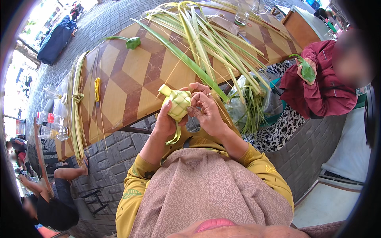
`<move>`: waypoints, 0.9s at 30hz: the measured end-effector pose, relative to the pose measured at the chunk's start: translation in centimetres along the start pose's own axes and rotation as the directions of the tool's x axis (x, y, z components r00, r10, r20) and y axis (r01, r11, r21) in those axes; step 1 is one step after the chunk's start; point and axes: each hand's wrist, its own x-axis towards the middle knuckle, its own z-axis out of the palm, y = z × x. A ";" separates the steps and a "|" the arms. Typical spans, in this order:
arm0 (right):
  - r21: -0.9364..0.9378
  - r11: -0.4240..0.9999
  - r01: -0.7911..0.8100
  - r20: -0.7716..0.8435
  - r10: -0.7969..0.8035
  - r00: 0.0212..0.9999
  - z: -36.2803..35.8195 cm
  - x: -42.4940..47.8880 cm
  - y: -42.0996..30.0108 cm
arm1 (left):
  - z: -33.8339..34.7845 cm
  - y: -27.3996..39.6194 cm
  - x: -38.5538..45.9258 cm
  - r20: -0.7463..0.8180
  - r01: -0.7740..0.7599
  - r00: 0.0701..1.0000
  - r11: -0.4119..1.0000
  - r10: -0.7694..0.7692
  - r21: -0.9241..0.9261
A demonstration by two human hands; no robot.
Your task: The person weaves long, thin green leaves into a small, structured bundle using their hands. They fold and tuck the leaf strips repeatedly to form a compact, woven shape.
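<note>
A pale green woven palm-leaf pouch [179, 104], of the ketupat kind, is held up in front of my chest, just off the table's near edge. My left hand [166, 122] grips it from the left and below, thumb along its side. At its right edge, the bent fingers and thumb of my right hand [206, 111] pinch the weave; the exact strip between them is hidden. A rolled strip end sticks out at the pouch's upper left, and a loose leaf tail [176, 135] hangs underneath.
Palm-leaf strips [196, 44] heap across the patterned table [125, 98], with a broad green leaf [184, 61]. A green woven piece [133, 43], yellow-handled cutter [97, 89] and strip bundle [78, 98] lie leftward. A person at right holds a green pouch [307, 72] beside a leaf-filled basin [272, 119].
</note>
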 end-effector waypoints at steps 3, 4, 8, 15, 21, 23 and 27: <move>0.059 0.989 -0.133 0.014 0.133 0.991 -0.1 0.3 -0.1 | 0.6 -0.4 -0.1 -0.191 -0.198 0.951 0.955 0.242 0.220; 0.106 0.972 -0.208 0.018 0.207 0.978 -0.1 0.4 -0.3 | 0.1 -1.0 0.1 -0.184 -0.321 0.895 0.873 0.406 0.366; 0.095 0.974 -0.205 -0.021 0.208 0.978 -0.5 0.3 1.1 | 2.3 -0.6 -1.2 0.225 -0.320 0.750 0.043 0.622 0.946; 0.121 0.974 -0.191 0.067 0.184 0.981 1.2 -0.5 0.1 | 1.3 -1.3 -0.6 0.205 -0.180 0.738 -0.106 0.643 0.978; 0.176 0.983 -0.054 0.290 0.001 0.957 0.7 -0.6 -0.4 | 0.3 -1.1 -0.2 0.229 -0.254 0.677 -0.071 0.700 0.965; 0.223 0.972 -0.074 0.299 0.005 0.954 0.7 -0.5 -0.3 | 0.6 -0.9 -0.4 0.236 -0.233 0.670 -0.102 0.703 0.967; 0.364 0.889 -0.278 0.274 0.183 0.944 1.2 -0.8 -0.8 | 0.7 -1.0 -0.6 0.268 -0.148 0.675 -0.229 0.688 0.962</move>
